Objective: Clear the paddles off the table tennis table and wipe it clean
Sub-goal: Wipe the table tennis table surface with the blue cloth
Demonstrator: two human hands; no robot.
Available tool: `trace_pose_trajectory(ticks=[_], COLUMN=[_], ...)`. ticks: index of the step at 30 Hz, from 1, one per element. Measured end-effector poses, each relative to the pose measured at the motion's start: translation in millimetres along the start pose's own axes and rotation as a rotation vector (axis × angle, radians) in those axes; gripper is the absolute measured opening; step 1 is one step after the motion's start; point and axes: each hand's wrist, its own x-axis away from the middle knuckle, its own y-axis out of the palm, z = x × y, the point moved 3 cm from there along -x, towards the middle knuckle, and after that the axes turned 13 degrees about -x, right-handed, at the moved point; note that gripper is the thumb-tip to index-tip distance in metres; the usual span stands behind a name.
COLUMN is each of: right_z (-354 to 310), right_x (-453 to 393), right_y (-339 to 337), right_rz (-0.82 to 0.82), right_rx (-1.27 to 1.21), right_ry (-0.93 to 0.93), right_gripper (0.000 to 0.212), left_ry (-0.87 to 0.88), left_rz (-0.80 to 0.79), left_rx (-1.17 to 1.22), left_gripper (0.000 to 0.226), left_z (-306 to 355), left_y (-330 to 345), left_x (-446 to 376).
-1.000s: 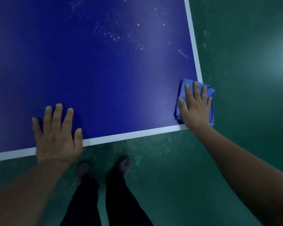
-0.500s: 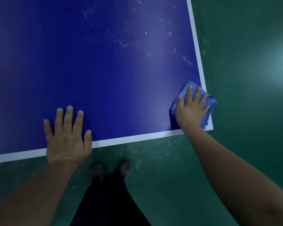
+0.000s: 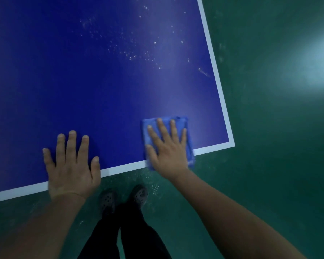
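The blue table tennis table [image 3: 82, 81] fills the upper left, its white border line running along the near edge and the right edge to a corner at the lower right. My right hand [image 3: 166, 146] presses flat, fingers spread, on a folded blue cloth [image 3: 185, 124] at the near edge, a little left of that corner. Fingers straight, my left hand [image 3: 71, 165] rests flat on the table by the near edge. White specks and a streak [image 3: 203, 71] dot the surface farther up. No paddles are in view.
A green floor [image 3: 269, 165] lies beyond the table's right and near edges, with a bright glare at the upper right. My own legs and dark shoes [image 3: 138, 195] stand on the floor just below the near edge, between my arms.
My right hand has slid the cloth leftward along the near edge, away from the corner. My left hand has stayed flat on the table.
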Motion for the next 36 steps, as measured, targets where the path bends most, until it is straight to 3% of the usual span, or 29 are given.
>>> trace_pose_trajectory(ticks=[4,9,12,14,18,21,24,28,30,34,36], right_z=[77,74,34,-14,-103,-131,-142,-146,-157,-188,-201], right_x=[11,-12,-40,-58,-77,-108,-178,-231,-212,-188,-230], right_y=[-26,-30,-27,-17,15,17,4,-6,1,20,17], right_rz=[0.013,0.003,-0.029,-0.046,-0.249,-0.354,-0.356,-0.273,-0.283,-0.419,-0.372], right_rx=[0.014,-0.025,0.018,0.054,0.028,0.095,0.162,0.169,0.175,0.184,0.227], right_ry=[0.345,0.372,0.148,-0.138,-0.671,-0.974,-0.927,-0.684,-0.758,-1.118,-1.119], right_gripper=[0.065,0.066,0.064,0.061,0.057,0.056,0.057,0.059,0.06,0.057,0.057], left_ry=[-0.018,-0.016,-0.022,-0.044,-0.13,-0.439,-0.857,-0.887,-0.966,-1.077,-1.072], left_rz=[-0.01,0.004,0.025,0.058,0.136,0.079,-0.019,-0.071,-0.082,-0.097,-0.094], left_rx=[-0.014,-0.002,0.009,0.031,0.068,0.105,0.285,0.359,0.393,0.38,0.37], left_gripper=[0.067,0.065,0.065,0.065,0.064,0.064,0.067,0.071,0.072,0.069,0.067], left_z=[-1,1,2,1,4,7,28,91,116,130,130], left_y=[-4,-9,-7,-5,-6,-10,-18,-31,-33,-29,-27], left_x=[0,0,1,2,5,12,23,6,-6,-15,-14])
